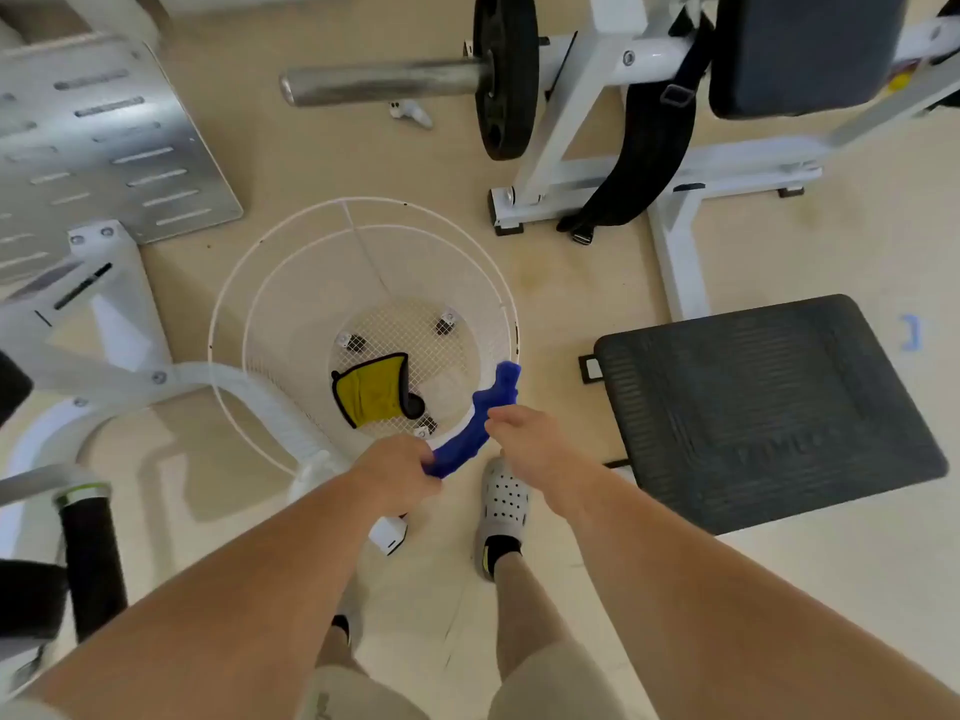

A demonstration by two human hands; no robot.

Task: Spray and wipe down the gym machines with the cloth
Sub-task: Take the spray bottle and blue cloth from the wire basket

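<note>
A blue cloth (pixel 480 418), twisted into a rope, stretches between my two hands over the near rim of a white wire basket (pixel 236 283). My left hand (pixel 397 467) grips its lower end. My right hand (pixel 519 433) pinches it higher up, and the free end sticks up past the fingers. A yellow cloth with black trim (pixel 371 389) lies on the basket's mesh bottom. A white gym machine (pixel 587 116) with a black weight plate (pixel 504 75) stands ahead. No spray bottle is clearly visible.
A black ribbed footplate (pixel 763 407) lies on the floor at right. A grey perforated metal plate (pixel 114 142) and white machine frame (pixel 78 345) fill the left. A steel bar sleeve (pixel 379 85) juts left from the weight plate. My feet in grey clogs (pixel 504 506) stand below the basket.
</note>
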